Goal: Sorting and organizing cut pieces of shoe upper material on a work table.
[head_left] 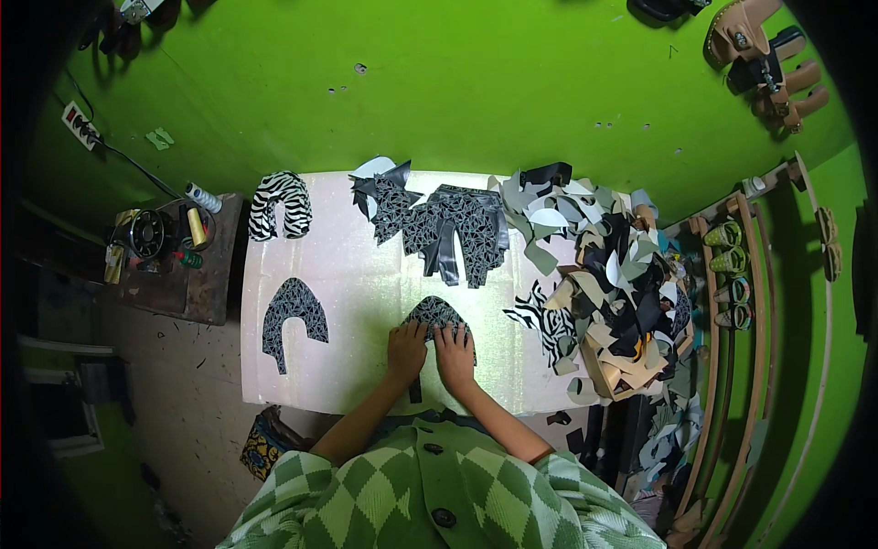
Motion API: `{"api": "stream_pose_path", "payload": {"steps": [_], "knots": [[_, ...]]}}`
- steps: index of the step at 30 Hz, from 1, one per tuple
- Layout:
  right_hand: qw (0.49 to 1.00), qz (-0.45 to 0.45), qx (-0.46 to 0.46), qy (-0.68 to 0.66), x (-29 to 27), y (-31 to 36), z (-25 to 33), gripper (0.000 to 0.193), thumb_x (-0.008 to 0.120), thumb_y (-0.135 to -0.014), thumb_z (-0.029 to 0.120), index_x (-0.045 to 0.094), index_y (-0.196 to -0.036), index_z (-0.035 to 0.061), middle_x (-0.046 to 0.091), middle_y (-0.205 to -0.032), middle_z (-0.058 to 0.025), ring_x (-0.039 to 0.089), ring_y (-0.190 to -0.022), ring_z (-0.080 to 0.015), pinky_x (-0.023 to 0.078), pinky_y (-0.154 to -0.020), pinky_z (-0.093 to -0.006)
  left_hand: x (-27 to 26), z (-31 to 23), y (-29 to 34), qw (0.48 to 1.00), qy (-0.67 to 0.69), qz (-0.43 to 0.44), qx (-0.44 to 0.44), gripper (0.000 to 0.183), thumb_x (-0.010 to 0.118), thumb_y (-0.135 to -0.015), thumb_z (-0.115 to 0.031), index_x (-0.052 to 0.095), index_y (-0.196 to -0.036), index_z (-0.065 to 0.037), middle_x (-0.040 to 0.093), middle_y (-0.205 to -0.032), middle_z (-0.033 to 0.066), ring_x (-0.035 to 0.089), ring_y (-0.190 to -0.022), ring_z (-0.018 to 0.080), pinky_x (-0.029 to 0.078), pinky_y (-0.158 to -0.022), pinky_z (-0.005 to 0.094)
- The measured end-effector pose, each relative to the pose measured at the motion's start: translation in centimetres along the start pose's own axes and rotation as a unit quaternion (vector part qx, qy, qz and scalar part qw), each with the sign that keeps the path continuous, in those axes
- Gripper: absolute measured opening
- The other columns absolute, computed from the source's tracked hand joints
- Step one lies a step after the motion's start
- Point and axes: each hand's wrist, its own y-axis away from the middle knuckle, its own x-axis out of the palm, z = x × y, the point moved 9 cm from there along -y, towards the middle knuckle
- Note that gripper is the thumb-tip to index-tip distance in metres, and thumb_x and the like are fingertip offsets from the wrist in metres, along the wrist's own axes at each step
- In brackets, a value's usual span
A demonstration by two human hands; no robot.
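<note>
Both hands rest on a dark, grey-line-patterned arch-shaped piece [437, 311] at the near middle of the white table. My left hand [406, 352] lies on its left side, the fingers stretched out. On its right side sits my right hand [454, 355], fingers extended and slightly apart. The palms cover much of the piece, and one narrow leg shows below my left hand. A similar patterned arch piece [294, 316] lies flat farther left. Behind it is a stack of zebra-striped arch pieces [281, 206]. Larger dark patterned material with cut-out edges [448, 233] lies at the back middle.
A big heap of offcuts [613, 274] covers the table's right side, around a tan box [608, 371]. Zebra-striped scraps [546, 320] lie beside it. A sewing table [206, 288] with thread spools stands left. Sandals [729, 247] hang on a wooden rack at right.
</note>
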Motion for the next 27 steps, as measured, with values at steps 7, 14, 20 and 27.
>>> {"api": "stream_pose_path", "payload": {"steps": [7,14,20,27], "knots": [[0.998,-0.014,-0.024,-0.050,-1.1,0.9,-0.4,0.044,0.044,-0.082,0.011,0.041,-0.126,0.0068,0.041,-0.127,-0.0158,0.039,-0.118,-0.0309,0.029,-0.093,-0.0517,-0.5,0.5,0.1,0.999,0.026,0.012,0.030,0.039,0.056,-0.070,-0.008,0.054,-0.108,-0.009,0.052,-0.089,0.0068,0.052,-0.088,0.0213,0.037,-0.081,0.0382],[0.994,-0.004,-0.004,-0.109,-2.3,0.9,-2.6,0.043,0.046,-0.078,0.007,0.045,-0.120,0.0003,0.044,-0.125,-0.0118,0.040,-0.117,-0.0223,0.032,-0.090,-0.0412,0.6,-0.2,2.0,0.999,0.002,0.028,0.017,0.052,0.058,-0.071,-0.012,0.047,-0.122,-0.012,0.050,-0.111,0.0132,0.046,-0.107,0.0267,0.034,-0.088,0.0399],[0.997,0.044,-0.022,-0.060,-1.6,0.2,-2.6,0.041,0.046,-0.079,0.009,0.047,-0.120,0.0004,0.046,-0.123,-0.0109,0.041,-0.116,-0.0230,0.035,-0.087,-0.0357,1.3,-0.4,1.7,0.998,-0.002,0.068,0.006,0.057,0.057,-0.070,-0.013,0.044,-0.126,-0.011,0.046,-0.118,0.0192,0.042,-0.111,0.0336,0.032,-0.092,0.0430],[0.995,0.083,-0.043,-0.024,0.6,0.2,-3.0,0.048,0.046,-0.078,0.007,0.041,-0.125,-0.0001,0.042,-0.129,-0.0120,0.039,-0.119,-0.0237,0.034,-0.090,-0.0349,0.9,-1.1,1.5,0.999,-0.030,0.010,0.024,0.056,0.054,-0.068,-0.009,0.046,-0.123,-0.009,0.048,-0.115,0.0214,0.046,-0.107,0.0362,0.036,-0.089,0.0445]]}}
